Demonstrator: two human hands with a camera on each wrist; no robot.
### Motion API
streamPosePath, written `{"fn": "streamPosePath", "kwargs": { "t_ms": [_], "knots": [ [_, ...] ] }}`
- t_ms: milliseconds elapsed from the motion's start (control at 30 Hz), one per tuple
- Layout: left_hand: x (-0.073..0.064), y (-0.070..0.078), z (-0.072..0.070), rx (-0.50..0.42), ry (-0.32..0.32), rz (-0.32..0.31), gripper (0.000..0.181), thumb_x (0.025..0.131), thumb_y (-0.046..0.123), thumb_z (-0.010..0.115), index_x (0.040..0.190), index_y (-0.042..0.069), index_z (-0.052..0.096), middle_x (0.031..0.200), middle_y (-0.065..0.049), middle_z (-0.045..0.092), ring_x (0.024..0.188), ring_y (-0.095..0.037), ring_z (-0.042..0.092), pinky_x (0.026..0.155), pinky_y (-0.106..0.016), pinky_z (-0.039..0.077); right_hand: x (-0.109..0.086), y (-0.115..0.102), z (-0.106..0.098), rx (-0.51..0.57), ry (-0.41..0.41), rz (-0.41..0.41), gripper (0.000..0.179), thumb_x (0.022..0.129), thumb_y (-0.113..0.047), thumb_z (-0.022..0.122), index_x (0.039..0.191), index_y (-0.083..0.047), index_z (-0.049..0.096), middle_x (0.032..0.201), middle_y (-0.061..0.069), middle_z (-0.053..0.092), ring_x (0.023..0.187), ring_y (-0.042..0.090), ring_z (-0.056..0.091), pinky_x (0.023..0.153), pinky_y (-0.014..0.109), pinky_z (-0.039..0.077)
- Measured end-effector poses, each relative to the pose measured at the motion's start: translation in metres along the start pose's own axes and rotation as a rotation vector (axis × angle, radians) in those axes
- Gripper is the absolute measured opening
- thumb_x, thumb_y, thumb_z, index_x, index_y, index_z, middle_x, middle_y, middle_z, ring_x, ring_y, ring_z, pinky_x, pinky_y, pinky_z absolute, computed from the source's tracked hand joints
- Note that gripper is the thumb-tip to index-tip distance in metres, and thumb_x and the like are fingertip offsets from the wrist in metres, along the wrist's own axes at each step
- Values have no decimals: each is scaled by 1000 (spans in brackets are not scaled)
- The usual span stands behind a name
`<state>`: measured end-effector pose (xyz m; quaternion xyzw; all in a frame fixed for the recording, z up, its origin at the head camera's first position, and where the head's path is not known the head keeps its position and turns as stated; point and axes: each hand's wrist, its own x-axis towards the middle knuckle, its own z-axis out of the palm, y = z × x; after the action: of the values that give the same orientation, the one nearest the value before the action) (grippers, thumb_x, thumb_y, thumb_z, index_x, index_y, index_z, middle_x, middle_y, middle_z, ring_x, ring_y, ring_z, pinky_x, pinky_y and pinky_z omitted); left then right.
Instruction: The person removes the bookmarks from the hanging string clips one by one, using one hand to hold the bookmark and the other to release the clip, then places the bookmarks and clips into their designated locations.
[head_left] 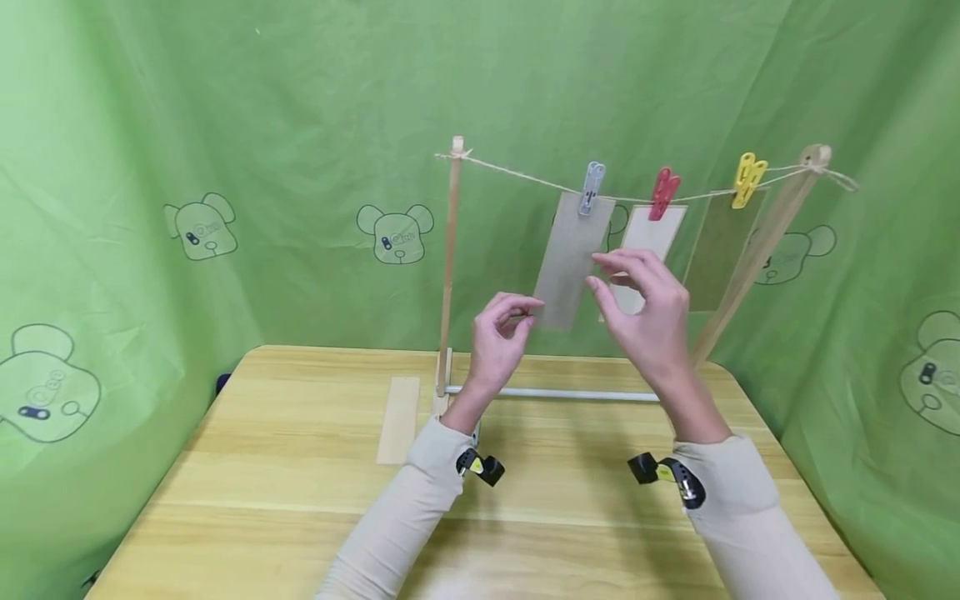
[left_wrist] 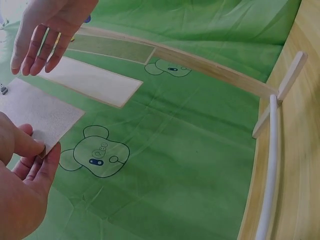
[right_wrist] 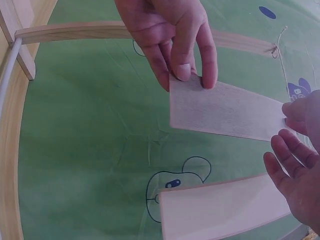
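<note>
A grey rectangular card (head_left: 573, 258) hangs from the line under a grey-blue clothespin (head_left: 592, 187). My left hand (head_left: 498, 337) pinches its lower left corner between thumb and fingers, as the left wrist view shows up close. Near the card's right edge is my right hand (head_left: 648, 304), thumb and fingertips apart with nothing between them. In the left wrist view that hand (left_wrist: 50, 32) has its fingers extended above the grey card (left_wrist: 42, 105). Behind it a white card (head_left: 656, 233) hangs from a red clothespin (head_left: 663, 193), partly hidden by my right hand.
A string (head_left: 517, 173) runs between two wooden posts, the left post (head_left: 452, 267) and the right post (head_left: 765, 242). A yellow clothespin (head_left: 748, 179) holds a darker card (head_left: 723, 250). Low down, a white rod (head_left: 570, 393) joins the posts. One pale wooden strip (head_left: 399, 421) lies on the table (head_left: 262, 467).
</note>
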<state>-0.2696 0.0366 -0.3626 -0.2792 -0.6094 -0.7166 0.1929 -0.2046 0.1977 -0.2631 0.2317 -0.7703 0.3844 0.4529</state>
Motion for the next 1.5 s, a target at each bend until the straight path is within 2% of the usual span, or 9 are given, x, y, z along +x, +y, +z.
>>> {"fn": "streamPosePath", "kwargs": {
  "t_ms": [67,167,333,600,833,1033,1167,1300,1500],
  "knots": [
    [-1,0,0,5,2,-10,27,87,-19,63,109,-7,71,109,-17,66,100,-24,67,93,-42,61,3,-5,-2,2,5,5,26,84,15,75,109,10,72,106,22,69,95,17,65,91,25,59],
    [-2,1,1,4,3,-20,27,87,-20,63,109,-6,71,109,-17,66,100,-25,67,92,-39,62,7,-8,-4,0,13,10,25,84,14,75,109,10,72,105,21,70,94,11,63,91,26,60],
    [-5,2,1,1,7,-24,27,88,-20,63,109,-6,71,110,-17,66,101,-26,67,91,-32,61,13,-9,-8,20,6,27,25,85,15,73,110,11,71,107,22,69,95,22,65,91,25,60],
    [-8,2,1,-10,39,-15,26,87,-20,64,108,-7,72,110,-16,66,101,-25,68,90,-31,62,25,-17,-13,73,-8,54,29,86,16,71,115,13,68,111,24,68,97,18,64,92,28,60],
    [-7,6,0,-1,53,-13,27,86,-20,64,108,-6,73,111,-16,66,102,-26,68,90,-32,62,36,-17,-16,63,-8,52,31,86,16,71,116,14,67,116,23,68,102,22,65,95,30,59],
    [-6,8,-1,0,49,-9,27,87,-20,64,108,-6,73,112,-16,66,103,-27,67,91,-32,61,48,-21,-16,36,-15,54,31,88,15,69,119,13,66,117,22,67,108,30,65,99,32,57],
    [-6,9,-1,7,46,-12,28,87,-20,64,108,-6,72,112,-16,66,103,-26,67,91,-32,61,55,-13,-15,22,-12,54,31,89,15,68,120,14,66,119,22,67,111,32,65,101,32,56],
    [-7,11,-1,12,54,-12,28,86,-20,64,108,-5,73,112,-15,66,102,-26,67,91,-33,62,64,-4,-14,7,-12,53,28,93,11,66,121,11,67,120,19,68,111,29,66,101,28,56],
    [-7,12,-3,21,56,-9,28,87,-20,64,109,-5,72,113,-15,66,104,-26,67,92,-36,62,79,-5,-16,-59,-61,86,29,100,5,57,127,4,67,125,12,69,115,21,66,101,23,54]
  ]
}}
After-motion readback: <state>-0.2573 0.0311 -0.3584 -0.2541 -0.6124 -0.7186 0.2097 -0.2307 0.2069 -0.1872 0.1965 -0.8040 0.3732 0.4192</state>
